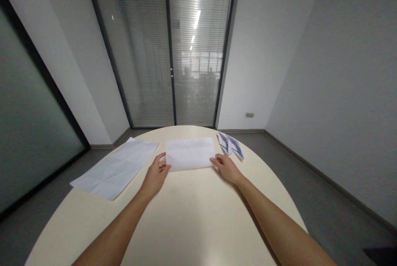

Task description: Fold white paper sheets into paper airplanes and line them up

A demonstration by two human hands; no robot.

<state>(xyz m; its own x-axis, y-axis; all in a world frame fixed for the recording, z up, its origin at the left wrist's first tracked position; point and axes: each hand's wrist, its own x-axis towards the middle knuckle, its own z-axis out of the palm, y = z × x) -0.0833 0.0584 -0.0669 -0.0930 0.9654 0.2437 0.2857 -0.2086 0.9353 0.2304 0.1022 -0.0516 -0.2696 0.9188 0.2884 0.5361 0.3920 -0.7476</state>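
Two bare hands on a round cream tabletop (192, 216), one at each near corner of a folded white paper sheet (190, 153) lying flat toward the far edge. Left hand (156, 176) curled loosely, thumb and fingertips pinching the sheet's left corner. Right hand (226, 167) spread flatter, fingertips on the right corner; grip underneath hidden. Left of these, a larger creased white sheet (116, 168). Right, near the rim, a small folded printed paper (230, 144), print too small to read.
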